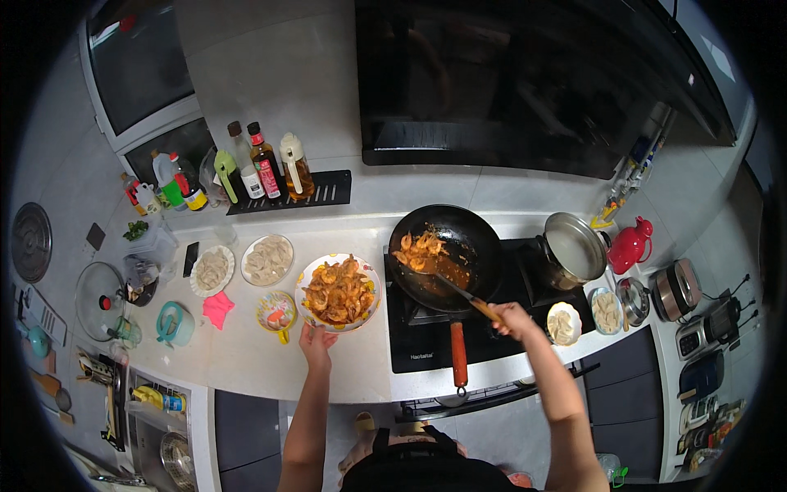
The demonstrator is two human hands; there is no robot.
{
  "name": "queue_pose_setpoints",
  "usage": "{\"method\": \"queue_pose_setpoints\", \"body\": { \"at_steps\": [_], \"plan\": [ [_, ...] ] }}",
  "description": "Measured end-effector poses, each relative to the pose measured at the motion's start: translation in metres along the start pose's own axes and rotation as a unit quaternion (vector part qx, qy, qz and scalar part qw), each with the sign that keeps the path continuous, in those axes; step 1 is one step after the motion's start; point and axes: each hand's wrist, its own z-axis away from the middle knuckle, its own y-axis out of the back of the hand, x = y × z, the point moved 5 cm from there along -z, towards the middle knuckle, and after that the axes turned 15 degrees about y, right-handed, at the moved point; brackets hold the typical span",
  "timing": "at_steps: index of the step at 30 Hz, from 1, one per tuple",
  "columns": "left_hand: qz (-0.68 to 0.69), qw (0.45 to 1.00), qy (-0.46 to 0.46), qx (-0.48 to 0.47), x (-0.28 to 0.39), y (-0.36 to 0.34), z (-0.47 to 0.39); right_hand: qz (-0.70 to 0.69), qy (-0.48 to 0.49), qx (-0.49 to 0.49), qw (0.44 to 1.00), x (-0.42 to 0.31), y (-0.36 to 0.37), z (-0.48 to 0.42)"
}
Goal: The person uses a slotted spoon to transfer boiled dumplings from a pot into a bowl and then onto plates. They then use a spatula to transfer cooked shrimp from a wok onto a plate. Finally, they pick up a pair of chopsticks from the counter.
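My left hand (316, 345) grips the near rim of a patterned plate (301, 301) piled with cooked shrimp (341, 289) in reddish sauce. Whether the plate rests on the counter or is slightly raised, I cannot tell. My right hand (516, 321) is closed around the wooden handle of a metal spatula (456, 288), which slants down to the left into a black wok (482, 246). At its tip, more shrimp (421, 249) lie against the wok's left side, with sauce pooled beside them. The wok's red-brown handle (458, 353) points towards me, untouched.
A steel pot (575, 249) of cloudy liquid stands right of the wok on the black gas hob (424, 357). Dumplings fill plates (290, 270) on the left and bowls (577, 332) on the right. A yellow-handled cup (283, 335) is near the shrimp plate. Bottles (264, 163) line a wall shelf.
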Motion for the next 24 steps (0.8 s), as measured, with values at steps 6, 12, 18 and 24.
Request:
{"method": "queue_pose_setpoints", "body": {
  "at_steps": [6, 12, 18, 24],
  "plan": [
    [-0.009, 1.000, 0.001, -0.001, 0.008, -0.007, 0.007, -0.003, 0.110, 0.144, 0.983, 0.018, -0.036, 0.000],
    [-0.014, 1.000, 0.001, -0.028, 0.006, -0.017, 0.004, -0.037, 0.137, 0.175, 0.974, 0.012, -0.048, -0.014],
    [-0.014, 0.999, 0.009, -0.051, 0.000, -0.034, -0.001, -0.087, 0.143, 0.160, 0.973, 0.017, -0.042, 0.013],
    [-0.039, 0.996, 0.023, -0.078, -0.007, -0.067, -0.005, -0.068, 0.157, 0.167, 0.971, -0.001, -0.026, 0.067]
  ]
}}
